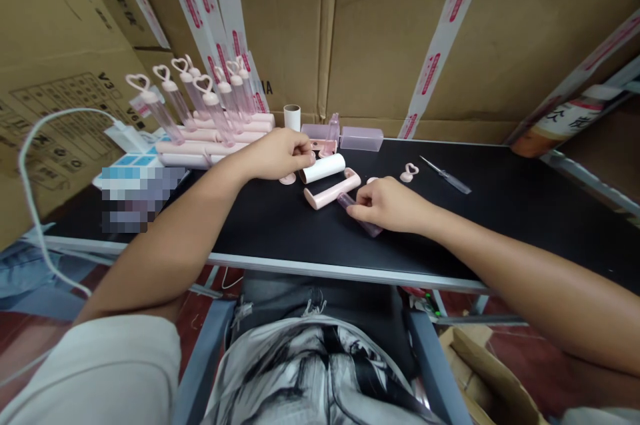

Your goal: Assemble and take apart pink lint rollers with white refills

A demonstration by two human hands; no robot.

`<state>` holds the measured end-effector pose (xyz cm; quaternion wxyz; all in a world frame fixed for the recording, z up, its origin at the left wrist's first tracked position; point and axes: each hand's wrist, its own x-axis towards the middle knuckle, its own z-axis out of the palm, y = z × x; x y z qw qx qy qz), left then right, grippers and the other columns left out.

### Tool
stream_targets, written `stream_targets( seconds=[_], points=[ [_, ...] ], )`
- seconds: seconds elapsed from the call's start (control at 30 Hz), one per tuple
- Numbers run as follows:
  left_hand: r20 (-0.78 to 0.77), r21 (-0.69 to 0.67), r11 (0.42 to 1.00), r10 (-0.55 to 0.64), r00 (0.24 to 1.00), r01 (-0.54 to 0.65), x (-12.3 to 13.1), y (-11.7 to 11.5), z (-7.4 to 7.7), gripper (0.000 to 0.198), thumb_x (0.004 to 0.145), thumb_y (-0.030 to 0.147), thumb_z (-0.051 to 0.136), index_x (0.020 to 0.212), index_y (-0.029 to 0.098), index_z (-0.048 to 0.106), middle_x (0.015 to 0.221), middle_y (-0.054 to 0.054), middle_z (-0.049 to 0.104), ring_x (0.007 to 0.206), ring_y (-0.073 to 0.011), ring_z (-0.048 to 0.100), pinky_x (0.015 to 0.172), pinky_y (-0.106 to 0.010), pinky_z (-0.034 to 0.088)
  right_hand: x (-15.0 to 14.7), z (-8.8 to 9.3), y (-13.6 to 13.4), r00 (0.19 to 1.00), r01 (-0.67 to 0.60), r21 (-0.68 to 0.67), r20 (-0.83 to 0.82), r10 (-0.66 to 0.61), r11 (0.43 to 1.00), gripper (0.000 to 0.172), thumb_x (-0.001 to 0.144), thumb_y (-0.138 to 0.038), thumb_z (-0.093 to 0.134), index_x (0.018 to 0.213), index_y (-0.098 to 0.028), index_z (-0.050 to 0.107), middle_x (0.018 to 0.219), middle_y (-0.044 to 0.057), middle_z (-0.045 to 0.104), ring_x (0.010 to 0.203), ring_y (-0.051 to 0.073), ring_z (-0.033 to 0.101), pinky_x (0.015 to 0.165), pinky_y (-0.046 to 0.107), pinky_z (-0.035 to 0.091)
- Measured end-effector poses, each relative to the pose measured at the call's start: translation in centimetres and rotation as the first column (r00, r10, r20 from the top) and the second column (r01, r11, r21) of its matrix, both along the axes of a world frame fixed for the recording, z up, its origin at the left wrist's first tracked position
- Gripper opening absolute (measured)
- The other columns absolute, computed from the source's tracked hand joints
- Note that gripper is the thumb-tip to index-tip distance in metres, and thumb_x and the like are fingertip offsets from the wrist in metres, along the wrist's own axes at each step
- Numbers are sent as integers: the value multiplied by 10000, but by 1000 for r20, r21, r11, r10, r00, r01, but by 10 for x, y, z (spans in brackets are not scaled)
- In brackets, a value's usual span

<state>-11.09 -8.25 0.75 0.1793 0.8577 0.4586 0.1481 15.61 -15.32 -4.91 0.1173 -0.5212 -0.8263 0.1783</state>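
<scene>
My left hand (281, 154) is closed in a pinch over the table, beside a white tube (324, 169) that lies on its side. Whatever sits between those fingertips is too small to make out. My right hand (387, 205) has its fingers closed around a clear purple handle (371, 228). The handle's upper end meets a pale pink half-round piece (332, 191) on the table. A small pink disc (288, 179) lies just below my left hand. To the right of my right hand lies a pink heart-shaped loop (409, 172).
Several pink rollers with upright heart-topped handles (213, 108) stand at the left. Behind my hands are an upright white tube (292, 118) and a clear purple cover (362, 138). A screwdriver (453, 181) lies right; a bottle (563, 119) stands farther right. Cardboard (380, 31) walls the back.
</scene>
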Motion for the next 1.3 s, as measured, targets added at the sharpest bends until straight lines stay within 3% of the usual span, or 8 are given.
stream_targets(
  seconds=[0.13, 0.27, 0.37, 0.5, 0.83, 1.07, 1.2, 1.3],
  points=[
    [212, -32, 999, -3, 977, 10, 11, -7, -7, 317, 953, 452, 688, 823, 164, 660, 719, 4, 653, 637, -115, 553, 629, -244, 393, 19, 12, -5, 997, 1, 41, -71, 2, 999, 276, 868, -366, 707, 640, -218, 658, 579, -1, 658, 551, 155, 590, 602, 310, 398],
    [415, -257, 954, -33, 909, 152, 22, -17, -13, 447, 1016, 596, 655, 930, 158, 675, 700, 6, 633, 566, -103, 564, 572, -225, 413, 32, 13, -8, 964, -140, 429, -146, 221, 892, 196, 916, -379, 703, 800, -221, 706, 719, 19, 729, 619, 163, 646, 631, 300, 454],
    [604, -488, 773, -35, 796, 405, 27, -24, -20, 609, 1006, 737, 606, 1213, 169, 677, 848, -55, 755, 662, -156, 719, 630, -253, 539, 33, 4, -5, 950, -152, 633, -118, 289, 759, 154, 973, -361, 694, 901, -226, 716, 799, 41, 750, 669, 181, 683, 641, 305, 495],
    [706, -572, 556, -41, 707, 604, 32, -32, -27, 723, 988, 728, 658, 1471, 196, 577, 931, -99, 829, 811, -238, 820, 803, -373, 656, 31, -8, 3, 936, -180, 729, -80, 344, 660, 110, 997, -341, 704, 985, -231, 697, 861, 61, 755, 731, 210, 699, 673, 328, 532],
    [759, -581, 383, -63, 648, 718, 30, -24, -43, 658, 966, 589, 783, 1447, 194, 569, 1050, -147, 847, 912, -272, 850, 905, -454, 674, 31, -12, 12, 884, -280, 630, -124, 451, 724, 145, 1060, -317, 636, 1164, -223, 670, 971, 63, 791, 801, 209, 736, 716, 311, 534],
    [770, -497, 524, -101, 630, 692, 42, -31, -43, 625, 805, 639, 919, 1114, 177, 631, 862, -71, 795, 802, -231, 814, 764, -348, 638, 36, -5, 12, 906, -275, 563, -120, 406, 779, 153, 1074, -350, 584, 1125, -232, 667, 977, 89, 775, 857, 241, 712, 759, 353, 521],
    [802, -416, 619, -95, 590, 666, 46, -35, -41, 646, 808, 685, 895, 1126, 189, 630, 800, -21, 753, 718, -185, 772, 717, -314, 609, 34, 4, 5, 956, -185, 588, -79, 283, 787, 191, 1064, -358, 553, 1133, -233, 681, 936, 96, 756, 821, 252, 684, 734, 369, 499],
    [810, -401, 623, -101, 578, 672, 48, -37, -39, 676, 814, 700, 882, 1195, 207, 620, 756, 3, 719, 678, -181, 744, 713, -336, 617, 29, 15, -5, 971, -165, 608, -38, 237, 776, 229, 1068, -374, 532, 1149, -233, 693, 919, 96, 748, 791, 251, 671, 712, 368, 481]
  ],
)
